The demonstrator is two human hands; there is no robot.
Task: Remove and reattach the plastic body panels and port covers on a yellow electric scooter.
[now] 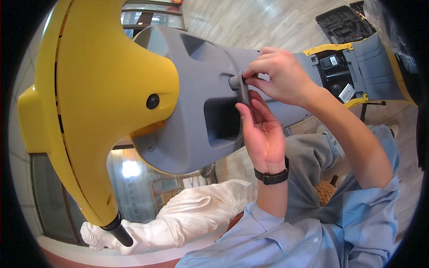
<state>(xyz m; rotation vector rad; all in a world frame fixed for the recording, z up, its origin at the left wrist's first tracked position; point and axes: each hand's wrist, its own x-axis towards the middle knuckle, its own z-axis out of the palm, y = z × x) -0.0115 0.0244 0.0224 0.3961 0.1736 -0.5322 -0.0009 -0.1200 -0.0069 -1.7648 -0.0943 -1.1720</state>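
Observation:
A grey plastic scooter body [178, 147] with a yellow front panel [85, 116] fills much of the view. A small grey hook-like fitting [244, 93] juts from it on a short round boss, beside a dark open recess [219, 123]. My right hand [281, 76] pinches the upper end of the fitting between thumb and fingers. My left hand [261, 134], palm up with a black watch at the wrist, curls its fingers at the lower end of the fitting, partly hidden behind it.
An open compartment [335, 73] with electronic parts and yellow edging is at right. A black open tool case [339, 29] lies on the floor at upper right, near clear plastic wrap [389, 31]. A white statue [187, 214] and glass panels [132, 183] are at lower left.

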